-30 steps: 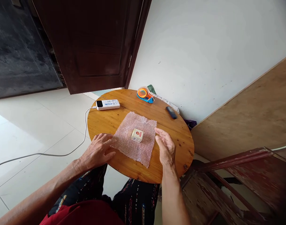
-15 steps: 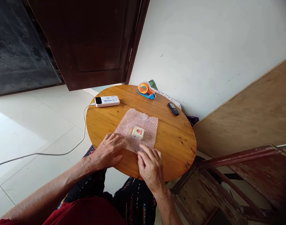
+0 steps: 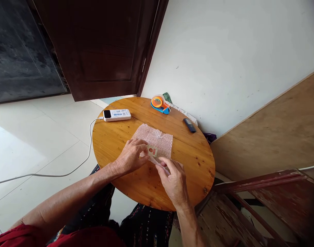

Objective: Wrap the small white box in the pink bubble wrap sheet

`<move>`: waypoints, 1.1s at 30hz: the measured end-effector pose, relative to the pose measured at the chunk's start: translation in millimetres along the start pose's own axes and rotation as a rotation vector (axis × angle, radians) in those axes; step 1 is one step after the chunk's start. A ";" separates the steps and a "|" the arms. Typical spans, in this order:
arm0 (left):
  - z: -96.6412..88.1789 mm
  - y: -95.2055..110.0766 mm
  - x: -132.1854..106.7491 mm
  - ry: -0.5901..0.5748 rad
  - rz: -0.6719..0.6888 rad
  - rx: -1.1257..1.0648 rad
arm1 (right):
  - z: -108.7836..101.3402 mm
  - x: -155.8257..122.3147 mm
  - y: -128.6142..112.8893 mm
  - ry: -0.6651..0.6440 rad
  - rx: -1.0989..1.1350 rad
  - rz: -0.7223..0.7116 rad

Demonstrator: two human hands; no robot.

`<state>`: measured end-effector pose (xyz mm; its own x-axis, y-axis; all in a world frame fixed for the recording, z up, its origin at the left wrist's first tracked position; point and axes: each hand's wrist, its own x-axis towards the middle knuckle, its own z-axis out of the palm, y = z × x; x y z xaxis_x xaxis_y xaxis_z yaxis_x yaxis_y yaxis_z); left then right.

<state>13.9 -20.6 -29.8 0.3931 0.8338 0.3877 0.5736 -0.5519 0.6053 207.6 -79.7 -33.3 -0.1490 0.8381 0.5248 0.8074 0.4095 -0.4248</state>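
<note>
A sheet of pinkish bubble wrap (image 3: 165,140) lies on the round wooden table (image 3: 190,171). On the sheet sits a small cream box (image 3: 153,151) with a red label, its left part hidden behind my fingers. My left hand (image 3: 134,155) is beside the box, thumb and fingers closed on the near left edge of the wrap. Between thumb and forefinger, my right hand (image 3: 173,179) pinches the near right part of that edge. The near edge is raised off the wood and stretches between both hands, in front of the box.
At the back stands an orange and blue tape dispenser (image 3: 160,104). A white power bank (image 3: 117,115) with a cable (image 3: 89,151) rests at the left rim. On the right lies a dark, blurred-out object (image 3: 189,125). A wooden chair (image 3: 223,209) is at the lower right.
Both hands have moved with the near edge of the bubble wrap, which is now lifted toward the box. My left fingers have come up against the box's left side and cover part of it.
</note>
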 end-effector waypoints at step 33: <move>-2.0 -5.0 30.7 -0.262 -0.173 -0.204 | -20.1 12.9 -26.5 0.039 -0.035 -0.104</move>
<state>21.7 7.8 -19.5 0.4887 0.8676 0.0920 0.5030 -0.3663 0.7828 195.8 -87.0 -0.4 -0.2115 0.7765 0.5935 0.8083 0.4804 -0.3405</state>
